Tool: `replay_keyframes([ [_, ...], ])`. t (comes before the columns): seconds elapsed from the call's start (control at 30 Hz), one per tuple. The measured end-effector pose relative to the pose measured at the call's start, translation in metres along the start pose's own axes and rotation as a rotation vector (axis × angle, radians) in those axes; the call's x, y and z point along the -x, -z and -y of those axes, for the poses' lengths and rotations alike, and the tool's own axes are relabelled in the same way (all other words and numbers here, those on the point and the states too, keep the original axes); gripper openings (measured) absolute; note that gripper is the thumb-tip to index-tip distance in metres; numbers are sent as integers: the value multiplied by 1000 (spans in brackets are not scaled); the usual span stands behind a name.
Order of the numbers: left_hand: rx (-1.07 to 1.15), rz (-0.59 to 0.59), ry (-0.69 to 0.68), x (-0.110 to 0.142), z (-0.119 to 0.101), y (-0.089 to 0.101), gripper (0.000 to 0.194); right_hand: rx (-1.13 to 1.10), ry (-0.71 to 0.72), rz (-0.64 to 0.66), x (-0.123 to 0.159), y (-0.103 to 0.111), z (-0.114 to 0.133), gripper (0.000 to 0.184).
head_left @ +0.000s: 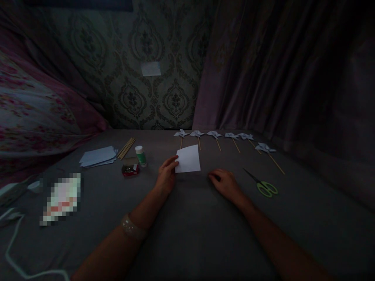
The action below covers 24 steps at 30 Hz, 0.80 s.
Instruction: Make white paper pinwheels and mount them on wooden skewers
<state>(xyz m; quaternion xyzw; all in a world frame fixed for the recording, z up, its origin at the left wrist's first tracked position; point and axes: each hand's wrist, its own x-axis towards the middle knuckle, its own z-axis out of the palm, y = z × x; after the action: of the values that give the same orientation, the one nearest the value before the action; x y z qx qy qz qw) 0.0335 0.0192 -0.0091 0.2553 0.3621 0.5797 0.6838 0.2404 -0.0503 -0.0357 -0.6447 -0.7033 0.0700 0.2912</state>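
A square sheet of white paper (188, 159) is pinched at its left edge in my left hand (166, 175), held up off the grey-covered surface. My right hand (224, 183) rests low on the cover, right of the paper and apart from it. Its fingers are bent, with a gap between thumb and forefinger and nothing visible in it. Scissors (262, 185) with green handles lie to the right of that hand. Behind the paper, several white paper pinwheels (215, 135) on wooden sticks lie in a curved row.
At the left are a stack of paper sheets (99, 157), a bundle of wooden sticks (126, 148), an upright glue stick (140, 156) and a small red box (130, 169) of dark bits. A blurred packet (63, 199) and a white cable (13, 249) lie nearer.
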Motion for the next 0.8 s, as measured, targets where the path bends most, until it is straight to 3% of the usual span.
replay_keyframes([
  [0.23,-81,129,-111,2,9,5,55,-421,-171,-205,-4,1,3,24],
  [0.5,-142,225,-39,14,18,-4,36,-882,-328,-110,-5,10,17,39],
  [0.8,-420,214,-44,20,19,-5,24,-798,-297,-217,-8,7,11,29],
])
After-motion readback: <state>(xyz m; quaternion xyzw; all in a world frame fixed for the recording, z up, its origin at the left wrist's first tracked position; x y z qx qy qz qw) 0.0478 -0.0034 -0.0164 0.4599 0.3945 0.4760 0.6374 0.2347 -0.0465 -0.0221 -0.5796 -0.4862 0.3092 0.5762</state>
